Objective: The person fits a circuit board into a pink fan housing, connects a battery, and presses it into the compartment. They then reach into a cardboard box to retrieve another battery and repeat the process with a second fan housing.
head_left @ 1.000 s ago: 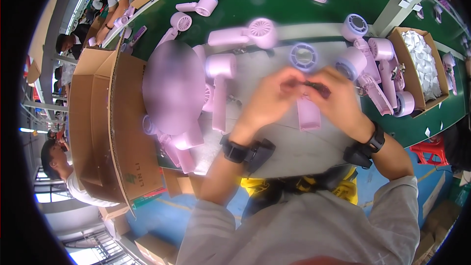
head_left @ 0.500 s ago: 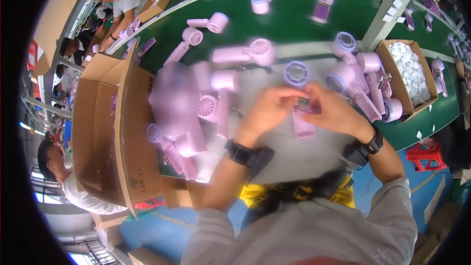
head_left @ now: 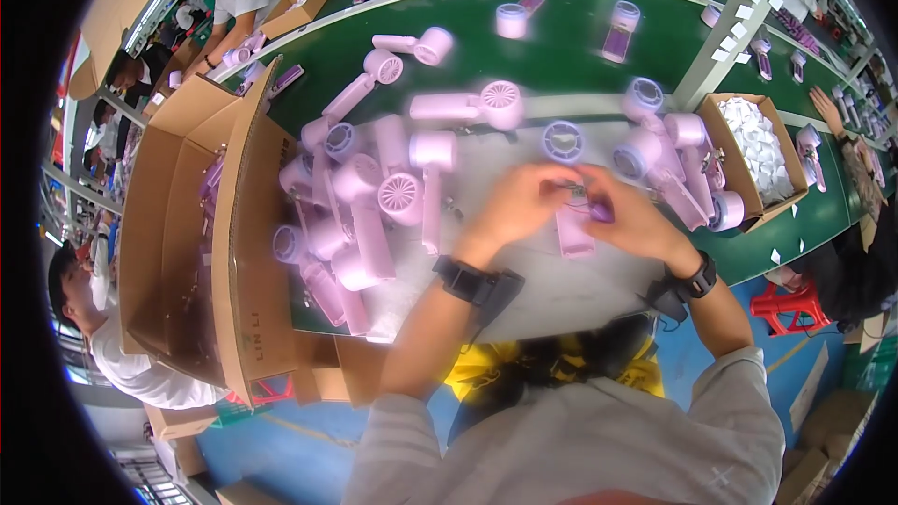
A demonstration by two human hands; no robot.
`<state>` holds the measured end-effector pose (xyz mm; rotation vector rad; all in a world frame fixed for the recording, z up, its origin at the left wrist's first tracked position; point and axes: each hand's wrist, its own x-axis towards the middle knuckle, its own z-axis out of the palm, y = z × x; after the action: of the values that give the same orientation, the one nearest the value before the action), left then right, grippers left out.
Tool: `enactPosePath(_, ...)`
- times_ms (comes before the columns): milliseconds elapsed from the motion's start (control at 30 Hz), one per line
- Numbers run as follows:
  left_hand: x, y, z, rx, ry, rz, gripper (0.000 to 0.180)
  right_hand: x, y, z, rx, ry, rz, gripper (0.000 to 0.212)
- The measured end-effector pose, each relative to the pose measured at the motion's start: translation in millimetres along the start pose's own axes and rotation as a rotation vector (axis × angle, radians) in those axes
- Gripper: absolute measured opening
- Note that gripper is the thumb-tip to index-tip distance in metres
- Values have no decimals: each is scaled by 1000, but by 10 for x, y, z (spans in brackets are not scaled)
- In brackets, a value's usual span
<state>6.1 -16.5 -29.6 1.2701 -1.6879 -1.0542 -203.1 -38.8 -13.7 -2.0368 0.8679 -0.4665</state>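
A lilac handheld fan lies in front of me on the pale work mat [head_left: 486,182], its round head [head_left: 562,142] away from me and its handle [head_left: 574,236] toward me. Between head and handle, a small circuit board with thin dark wires [head_left: 574,192] shows. My left hand [head_left: 522,206] pinches at this spot from the left, fingertips closed together. Opposite it, my right hand [head_left: 631,215] has its fingers curled over the same part of the fan. A small dark purple piece [head_left: 600,213] shows by its fingers. The fingertips overlap and hide the exact grip.
Several lilac fans [head_left: 360,178] are heaped on my left, beside a large open carton [head_left: 245,252]. More fans [head_left: 666,154] lie at right, next to a box of white pieces [head_left: 756,150]. A metal post [head_left: 725,42] rises behind. Co-workers sit at left; another person's hand [head_left: 827,110] appears far right.
A blurred lilac shape over the left heap is gone, and the fans beneath now show. The dark purple piece has come into sight at my right fingers. Both hands stay at the fan.
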Motion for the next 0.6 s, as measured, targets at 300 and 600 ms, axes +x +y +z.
enactPosePath(300,21,-54,34,-104,36,-56,24,-15,-70,49,-82,43,12,71)
enactPosePath(600,11,40,62,-16,113,-50,20,-29,-12,30,-25,15,29,72)
